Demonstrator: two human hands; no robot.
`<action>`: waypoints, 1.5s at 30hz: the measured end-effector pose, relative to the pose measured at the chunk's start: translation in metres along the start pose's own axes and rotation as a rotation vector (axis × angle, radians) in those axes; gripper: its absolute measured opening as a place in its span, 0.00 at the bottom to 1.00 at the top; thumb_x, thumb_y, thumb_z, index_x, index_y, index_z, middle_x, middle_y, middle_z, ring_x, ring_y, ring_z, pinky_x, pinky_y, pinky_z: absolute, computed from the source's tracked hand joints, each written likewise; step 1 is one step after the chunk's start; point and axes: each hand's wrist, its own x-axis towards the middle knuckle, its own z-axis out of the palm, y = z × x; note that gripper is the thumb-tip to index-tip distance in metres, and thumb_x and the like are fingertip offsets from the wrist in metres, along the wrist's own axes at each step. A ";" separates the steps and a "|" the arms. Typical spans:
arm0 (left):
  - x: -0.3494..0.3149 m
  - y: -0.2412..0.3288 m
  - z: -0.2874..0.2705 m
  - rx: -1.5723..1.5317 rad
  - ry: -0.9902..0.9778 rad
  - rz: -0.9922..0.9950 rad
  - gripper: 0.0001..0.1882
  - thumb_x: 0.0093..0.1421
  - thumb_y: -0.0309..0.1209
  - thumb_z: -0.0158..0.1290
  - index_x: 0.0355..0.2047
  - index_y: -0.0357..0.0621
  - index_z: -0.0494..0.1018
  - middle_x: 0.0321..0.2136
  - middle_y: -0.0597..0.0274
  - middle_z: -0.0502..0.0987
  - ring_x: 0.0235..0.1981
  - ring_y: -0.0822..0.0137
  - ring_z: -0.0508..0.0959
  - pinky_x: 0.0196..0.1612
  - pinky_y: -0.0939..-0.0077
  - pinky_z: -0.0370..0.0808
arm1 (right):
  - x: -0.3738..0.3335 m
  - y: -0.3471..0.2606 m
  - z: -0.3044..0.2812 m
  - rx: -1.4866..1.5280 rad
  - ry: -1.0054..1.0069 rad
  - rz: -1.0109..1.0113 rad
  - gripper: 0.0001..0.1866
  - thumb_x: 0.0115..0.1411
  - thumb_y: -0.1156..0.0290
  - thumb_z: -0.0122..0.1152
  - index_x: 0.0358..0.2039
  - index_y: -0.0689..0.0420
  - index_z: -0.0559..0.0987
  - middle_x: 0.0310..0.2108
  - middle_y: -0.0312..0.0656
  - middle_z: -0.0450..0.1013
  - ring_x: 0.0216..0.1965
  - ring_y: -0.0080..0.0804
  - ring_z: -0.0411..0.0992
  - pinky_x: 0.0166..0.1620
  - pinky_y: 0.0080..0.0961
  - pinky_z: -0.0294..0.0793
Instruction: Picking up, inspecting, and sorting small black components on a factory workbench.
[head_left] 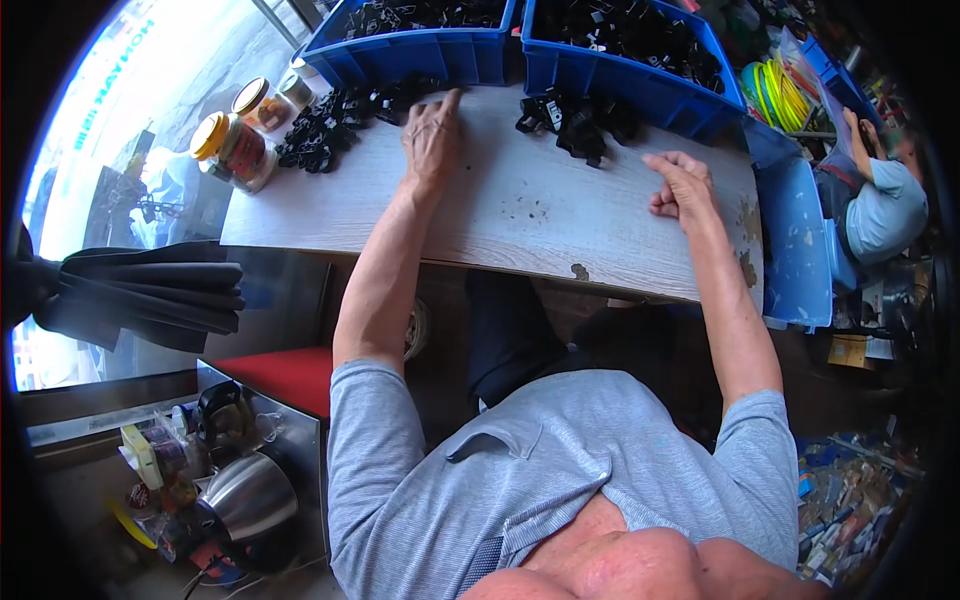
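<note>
My left hand (432, 145) rests at the far part of the wood-grain table (490, 215), fingers stretched away from me. Its fingertips are beside a pile of small black parts (320, 130), some with pale metal bits; I cannot make out their exact kind. Off to the right, my right hand (684, 187) hovers over or lies on the tabletop, its fingers half bent and apart, with nothing visible in them. A second, smaller heap of the same black parts (580, 125) sits between the hands, closer to the blue bins, and neither hand touches it.
Two blue bins (420, 62) full of black parts stand along the far edge. Lidded jars (245, 155) are at the left edge. A blue tub (800, 240) stands beyond the right edge, near another person (885, 205). A metal kettle (250, 495) sits lower left.
</note>
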 end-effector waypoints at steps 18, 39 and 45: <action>-0.031 0.000 -0.023 -0.044 0.048 0.016 0.10 0.60 0.32 0.58 0.40 0.43 0.81 0.39 0.50 0.81 0.46 0.47 0.77 0.47 0.54 0.76 | 0.007 -0.018 0.068 -0.159 -0.129 0.190 0.19 0.57 0.56 0.73 0.44 0.52 0.81 0.13 0.30 0.62 0.17 0.26 0.72 0.25 0.31 0.81; -0.042 0.034 -0.018 -0.074 0.016 0.026 0.17 0.58 0.24 0.58 0.49 0.46 0.80 0.40 0.53 0.84 0.41 0.52 0.83 0.48 0.62 0.78 | 0.000 -0.017 0.075 -0.069 -0.173 0.192 0.14 0.58 0.61 0.71 0.40 0.55 0.81 0.12 0.31 0.63 0.16 0.27 0.73 0.24 0.31 0.83; -0.058 0.102 -0.022 -1.051 -0.116 -0.445 0.17 0.65 0.28 0.56 0.52 0.33 0.78 0.36 0.58 0.85 0.35 0.74 0.82 0.40 0.79 0.78 | -0.004 -0.008 0.067 0.007 -0.198 0.177 0.10 0.59 0.64 0.69 0.37 0.55 0.80 0.13 0.33 0.66 0.17 0.29 0.75 0.24 0.34 0.84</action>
